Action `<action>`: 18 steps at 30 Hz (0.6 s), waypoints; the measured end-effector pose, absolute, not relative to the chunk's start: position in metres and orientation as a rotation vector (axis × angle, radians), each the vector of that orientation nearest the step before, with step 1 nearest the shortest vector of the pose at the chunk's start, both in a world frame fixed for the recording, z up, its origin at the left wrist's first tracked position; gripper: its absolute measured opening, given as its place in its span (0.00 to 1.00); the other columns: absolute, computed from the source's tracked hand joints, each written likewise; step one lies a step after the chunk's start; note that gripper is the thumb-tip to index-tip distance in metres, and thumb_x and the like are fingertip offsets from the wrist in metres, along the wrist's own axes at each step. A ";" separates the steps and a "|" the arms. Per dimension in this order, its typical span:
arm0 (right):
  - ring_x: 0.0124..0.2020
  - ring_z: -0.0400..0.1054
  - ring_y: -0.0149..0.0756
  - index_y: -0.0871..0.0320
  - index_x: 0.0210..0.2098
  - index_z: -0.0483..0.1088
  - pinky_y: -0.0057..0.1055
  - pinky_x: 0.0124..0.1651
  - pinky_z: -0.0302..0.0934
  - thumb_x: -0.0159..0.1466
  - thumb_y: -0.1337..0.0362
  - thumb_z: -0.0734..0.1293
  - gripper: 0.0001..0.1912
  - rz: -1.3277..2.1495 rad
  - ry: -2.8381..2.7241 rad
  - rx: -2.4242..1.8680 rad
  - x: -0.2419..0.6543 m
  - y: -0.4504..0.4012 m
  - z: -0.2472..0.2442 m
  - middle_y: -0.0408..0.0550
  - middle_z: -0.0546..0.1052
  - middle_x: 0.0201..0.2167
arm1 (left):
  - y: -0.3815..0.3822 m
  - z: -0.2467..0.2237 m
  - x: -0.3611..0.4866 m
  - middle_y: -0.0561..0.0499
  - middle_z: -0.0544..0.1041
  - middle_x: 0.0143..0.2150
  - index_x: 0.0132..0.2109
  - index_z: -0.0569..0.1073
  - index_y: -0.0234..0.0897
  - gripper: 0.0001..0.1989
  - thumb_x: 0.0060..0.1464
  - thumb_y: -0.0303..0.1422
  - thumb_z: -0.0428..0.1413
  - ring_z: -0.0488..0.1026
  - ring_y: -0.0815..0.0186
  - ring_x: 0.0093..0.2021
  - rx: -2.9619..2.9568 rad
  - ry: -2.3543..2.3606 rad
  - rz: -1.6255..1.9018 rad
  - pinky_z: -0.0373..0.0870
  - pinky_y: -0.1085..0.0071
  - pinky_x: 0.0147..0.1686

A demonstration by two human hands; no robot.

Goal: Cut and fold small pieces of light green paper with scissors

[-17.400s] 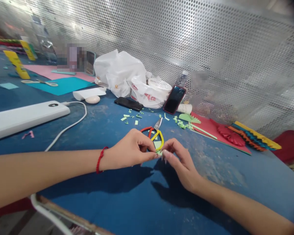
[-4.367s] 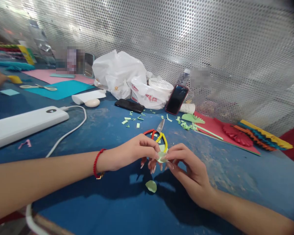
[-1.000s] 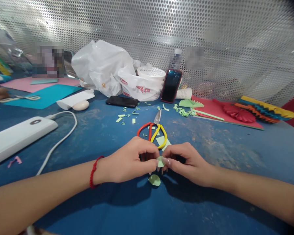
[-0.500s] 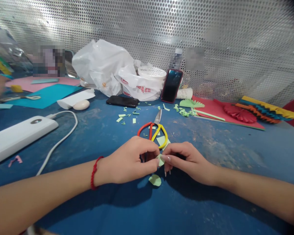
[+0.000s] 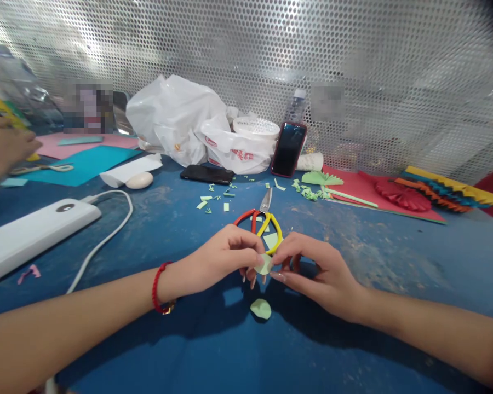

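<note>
Between my hands is a small, rounded piece of light green paper (image 5: 263,265). My left hand (image 5: 225,260) pinches it by its left side, thumb in front. The curled fingers of my right hand (image 5: 318,271) are at its right edge, the index fingertip against the paper and the thumb just below. Another green paper piece (image 5: 261,309), also rounded and slightly curled, lies on the table nearer to me. Just beyond my hands rest scissors (image 5: 265,216) with one red and one yellow handle, blades pointing away. A green paper scrap (image 5: 271,239) shows through the yellow handle loop.
Green clippings (image 5: 308,192) are scattered beyond the scissors. Farther back are a black phone (image 5: 207,174), white plastic bags (image 5: 176,117) and an upright phone (image 5: 288,149). Red paper (image 5: 353,194) and folded paper fans (image 5: 447,189) lie right. A white power bank (image 5: 41,235) and another person's hand (image 5: 8,145) are left.
The held paper has turned to show more of its face. My right thumb has moved off its front to below it. The other person's hand at left reaches farther into view.
</note>
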State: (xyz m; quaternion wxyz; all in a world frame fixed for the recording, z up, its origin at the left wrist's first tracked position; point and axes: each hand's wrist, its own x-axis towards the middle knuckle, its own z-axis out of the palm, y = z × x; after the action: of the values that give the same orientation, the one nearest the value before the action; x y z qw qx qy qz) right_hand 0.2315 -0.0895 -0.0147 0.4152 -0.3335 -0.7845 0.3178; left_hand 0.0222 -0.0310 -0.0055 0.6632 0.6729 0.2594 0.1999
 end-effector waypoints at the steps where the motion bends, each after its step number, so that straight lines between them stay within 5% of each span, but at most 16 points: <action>1: 0.31 0.68 0.29 0.57 0.39 0.73 0.26 0.32 0.64 0.63 0.68 0.69 0.04 0.798 -1.968 -0.861 0.231 -0.089 -0.015 0.45 0.75 0.34 | -0.031 -0.006 0.022 0.52 0.74 0.21 0.27 0.74 0.30 0.08 0.49 0.32 0.55 0.72 0.71 0.22 1.519 0.583 0.438 0.67 0.77 0.25; 18: 0.30 0.69 0.31 0.57 0.35 0.74 0.28 0.32 0.63 0.64 0.64 0.69 0.03 0.702 -1.947 -0.846 0.232 -0.087 -0.016 0.45 0.76 0.30 | -0.041 0.002 0.020 0.50 0.76 0.25 0.30 0.78 0.29 0.07 0.50 0.29 0.56 0.72 0.70 0.24 1.669 0.618 0.419 0.66 0.78 0.25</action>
State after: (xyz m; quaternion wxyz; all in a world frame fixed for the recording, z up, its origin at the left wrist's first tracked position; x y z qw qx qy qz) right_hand 0.2316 -0.0872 -0.0157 0.4376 -0.3404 -0.7829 0.2823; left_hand 0.0199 -0.0405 0.0022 0.6105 0.7230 0.2675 0.1816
